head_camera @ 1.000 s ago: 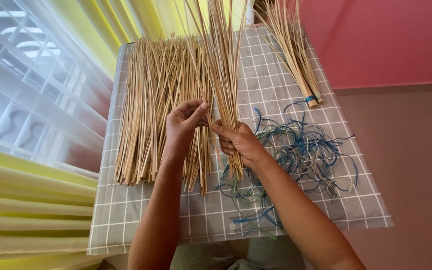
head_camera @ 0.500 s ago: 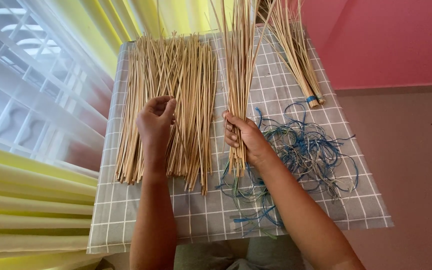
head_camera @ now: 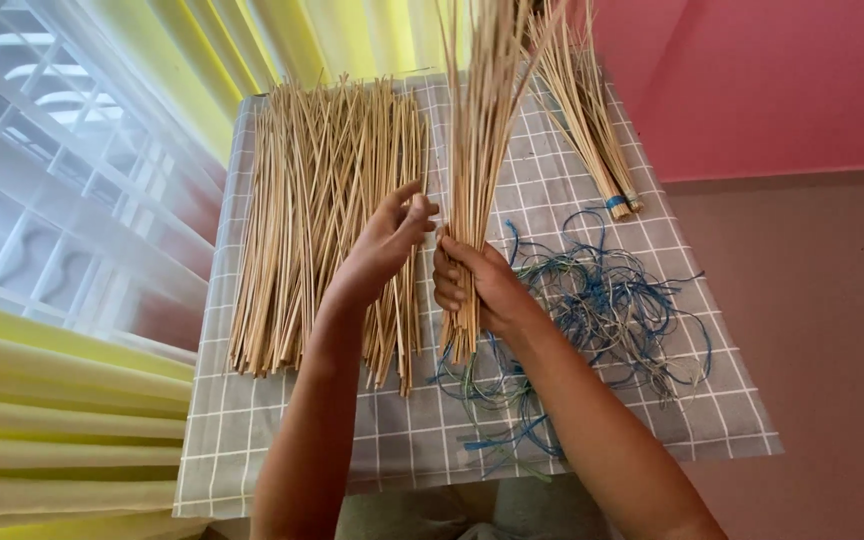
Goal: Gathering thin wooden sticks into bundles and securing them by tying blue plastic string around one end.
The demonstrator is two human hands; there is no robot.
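Near the middle of the frame the right hand [head_camera: 477,285] is wrapped tight around the lower part of a bundle of sticks [head_camera: 482,130], which stands nearly upright and fans out toward the top edge of the frame. Its cut ends poke out just below the fist. The left hand [head_camera: 387,245] hovers just to the left of the bundle, over the pile of loose sticks [head_camera: 322,200]. Its fingers are drawn together at the tips as if pinching a stick or two, though the picture does not show clearly whether anything is caught between them.

The loose sticks lie flat in a wide sheet across the left half of the checked cloth [head_camera: 712,400] that covers the table. A tied bunch of sticks [head_camera: 587,120] lies slanted at the upper right, bound near its lower end with a blue band. A tangle of blue string [head_camera: 612,310] sprawls on the cloth right of centre, partly under the right wrist.

The sticks look thin, dry and very light, stiff along their length yet likely to snap if bent sharply. They also seem smooth enough to slide past each other, so a loose hold would let them slip out. The sensible place to hold them is low down near the cut ends, where the right hand already has them, leaving the tops free to spread.
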